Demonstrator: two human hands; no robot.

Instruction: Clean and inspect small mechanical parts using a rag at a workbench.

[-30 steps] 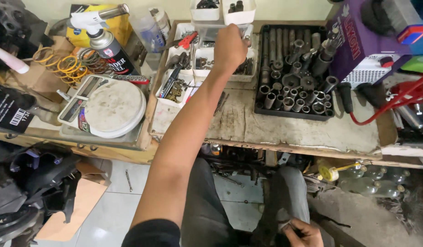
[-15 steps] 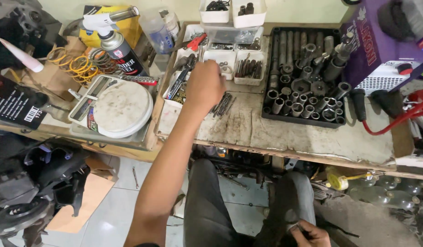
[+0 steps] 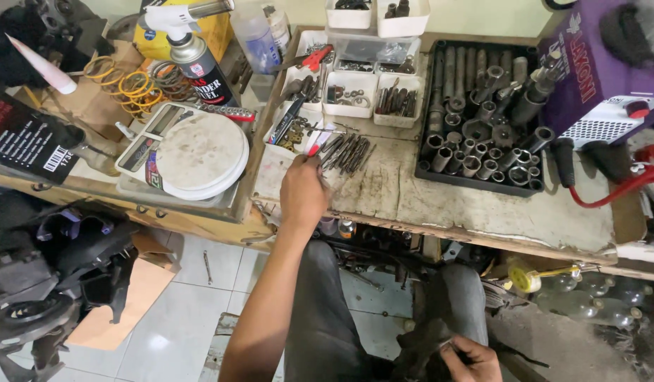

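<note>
A: Where's the left hand (image 3: 304,192)?

B: Over the bench (image 3: 482,205) edge, fingers pinched together on a thin red-handled tool (image 3: 314,146), tip toward the loose dark bits (image 3: 347,152) lying just beside on the bench top.

A: And the right hand (image 3: 470,357)?

B: Low by the lap, closed round a dark part (image 3: 419,344); can't tell what it is.

A: Containers?

B: White tray (image 3: 275,170) just left of the hand, w/ brass-coloured small bits at its far end. Behind it several small white bins (image 3: 349,92): one w/ washers & rings, next w/ dark short rods, another w/ pliers, red grips. Two more white tubs (image 3: 402,15) at the back edge, dark pieces in each.

A: The black one?

B: Black tray (image 3: 448,177) to the right, packed w/ sockets (image 3: 475,134) standing open end up, long ones along the back.

A: Left side?

B: Round white scale (image 3: 193,152), spray can (image 3: 200,67) behind it, yellow rings (image 3: 125,88) near that.
</note>
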